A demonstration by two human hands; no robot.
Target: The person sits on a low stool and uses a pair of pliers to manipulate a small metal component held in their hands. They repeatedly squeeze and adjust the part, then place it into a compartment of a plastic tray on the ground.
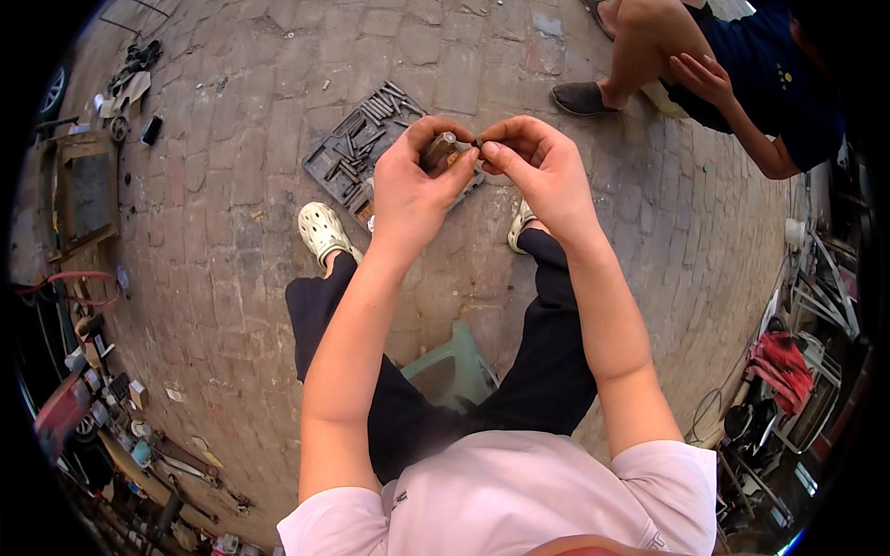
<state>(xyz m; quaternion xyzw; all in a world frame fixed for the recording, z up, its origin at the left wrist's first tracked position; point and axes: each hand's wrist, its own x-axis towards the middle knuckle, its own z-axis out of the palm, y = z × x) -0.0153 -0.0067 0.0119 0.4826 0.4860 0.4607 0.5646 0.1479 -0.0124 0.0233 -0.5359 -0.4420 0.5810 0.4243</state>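
Note:
Both my hands meet over the near right part of a tool case. My left hand (419, 181) is closed round a short cylindrical piece (449, 140) with a pale round end; its exact kind I cannot make out. My right hand (547, 171) pinches a small dark piece (478, 144) between thumb and fingertips, right against the left fingertips. Whether the two pieces are joined is hidden by the fingers. Beneath the hands, the open grey case (320, 165) lies on the ground with several metal sockets or bits (352, 153) in it, some in rows, some loose.
I sit on a green plastic stool (454, 366) on brick paving (232, 306). A co-worker (779, 74) crouches at the far right, one shoe (582, 98) near the case. Cluttered tools and parts line the left; a red cloth (781, 371) and metal frames lie along the right.

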